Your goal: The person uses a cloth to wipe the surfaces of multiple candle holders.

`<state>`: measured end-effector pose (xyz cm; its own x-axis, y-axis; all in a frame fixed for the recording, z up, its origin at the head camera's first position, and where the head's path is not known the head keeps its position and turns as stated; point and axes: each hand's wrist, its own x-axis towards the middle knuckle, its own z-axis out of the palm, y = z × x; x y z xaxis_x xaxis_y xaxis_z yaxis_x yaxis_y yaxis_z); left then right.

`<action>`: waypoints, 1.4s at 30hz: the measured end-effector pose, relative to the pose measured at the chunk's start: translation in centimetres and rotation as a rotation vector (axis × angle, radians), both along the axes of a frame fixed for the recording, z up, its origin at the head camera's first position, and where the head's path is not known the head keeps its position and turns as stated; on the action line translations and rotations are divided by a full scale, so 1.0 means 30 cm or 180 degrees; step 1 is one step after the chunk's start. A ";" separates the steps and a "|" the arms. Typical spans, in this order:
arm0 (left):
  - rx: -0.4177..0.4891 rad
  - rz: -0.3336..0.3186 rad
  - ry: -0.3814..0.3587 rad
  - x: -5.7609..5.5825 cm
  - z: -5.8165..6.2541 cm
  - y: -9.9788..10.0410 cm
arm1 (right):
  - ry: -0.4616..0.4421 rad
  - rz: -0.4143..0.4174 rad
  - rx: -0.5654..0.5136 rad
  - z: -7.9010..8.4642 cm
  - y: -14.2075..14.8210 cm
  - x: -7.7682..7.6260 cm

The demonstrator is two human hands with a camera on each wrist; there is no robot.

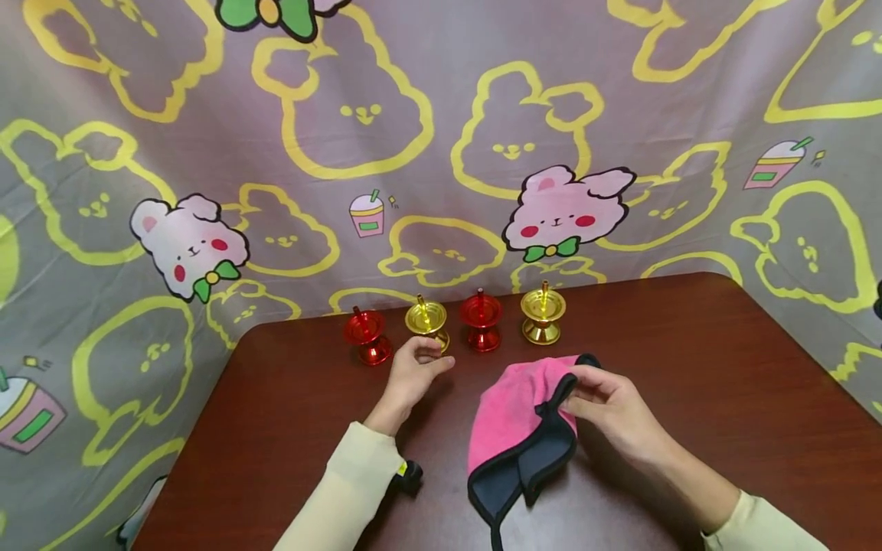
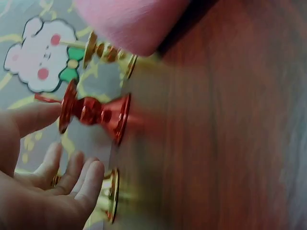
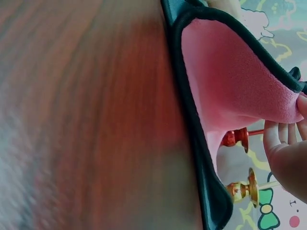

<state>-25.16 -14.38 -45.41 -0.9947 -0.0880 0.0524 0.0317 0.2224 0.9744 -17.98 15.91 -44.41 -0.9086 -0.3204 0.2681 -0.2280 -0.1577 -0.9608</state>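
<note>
My right hand (image 1: pixel 623 413) pinches a pink fleece piece (image 1: pixel 513 405) with black edging and a dark lining, its top edge between thumb and fingers. It hangs in a curved, hood-like shape over the table, and a thin black strap trails from its lower end. My left hand (image 1: pixel 413 375) holds nothing; its fingers are loosely bent just in front of a gold candle holder (image 1: pixel 426 312). In the left wrist view the fingers partly hide that holder, and the thumb overlaps the dish of a red candle holder (image 2: pixel 88 110).
Along the table's back edge stand two more holders, a red one (image 1: pixel 365 329) at the left end and a gold one (image 1: pixel 543 314) at the right. A small black object (image 1: pixel 409 476) lies beside the left sleeve. A patterned curtain (image 1: pixel 441 153) rises behind the brown table (image 1: pixel 689 344).
</note>
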 end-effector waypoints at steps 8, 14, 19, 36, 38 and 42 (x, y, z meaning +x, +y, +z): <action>-0.0280 -0.0604 -0.0030 -0.038 -0.006 0.084 | -0.0101 0.0046 -0.0140 0.034 0.036 0.001; -0.0108 -0.0492 -0.0106 -0.084 -0.006 0.146 | -0.0216 0.0016 -0.0173 0.052 0.066 0.011; -0.0048 -0.0258 0.0048 -0.124 -0.026 0.190 | -0.0304 0.0014 -0.0116 0.052 0.085 0.022; -0.0462 0.0186 0.0487 -0.178 -0.046 0.219 | -0.0178 0.0107 -0.0112 0.035 0.116 0.041; -0.0496 0.0204 0.0529 -0.177 -0.046 0.221 | -0.0134 0.0116 -0.0116 0.033 0.118 0.041; -0.0607 0.0195 0.0588 -0.167 -0.043 0.227 | -0.0084 0.0087 -0.0113 0.025 0.124 0.040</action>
<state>-30.17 -7.56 -46.69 -0.9599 -0.1189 0.2539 0.1858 0.4085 0.8937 -16.79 19.62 -43.65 -0.9065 -0.3360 0.2557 -0.1977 -0.1975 -0.9602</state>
